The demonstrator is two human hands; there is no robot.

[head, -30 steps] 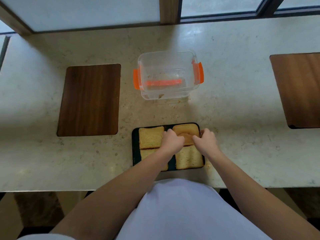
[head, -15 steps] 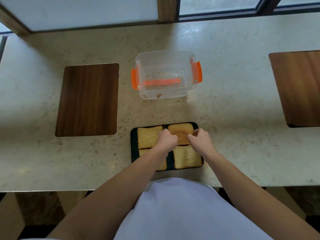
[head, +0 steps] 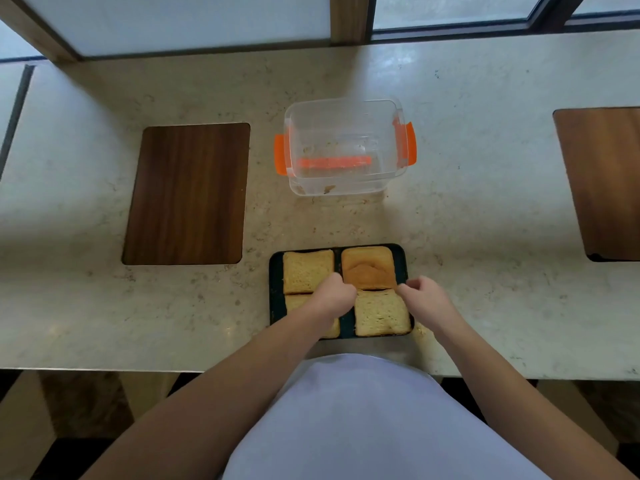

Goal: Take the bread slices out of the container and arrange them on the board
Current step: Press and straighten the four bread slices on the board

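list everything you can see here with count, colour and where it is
bread slices: 4, golden tan, two by two on the dark board; far right one browner
dark board: 1, black, near counter edge in the middle
container: 1, clear with orange clips, beyond the board, no slices inside, only crumbs
wooden boards: 2, brown, one left, one at the right edge
counter: 1, pale beige stone
window: frosted panes, top
left hand: 1, over the board's middle
right hand: 1, at the board's right edge

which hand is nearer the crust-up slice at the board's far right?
Left. The left hand touches the near-left corner of the crust-up slice; the right hand sits just off its near-right corner, at the board edge.
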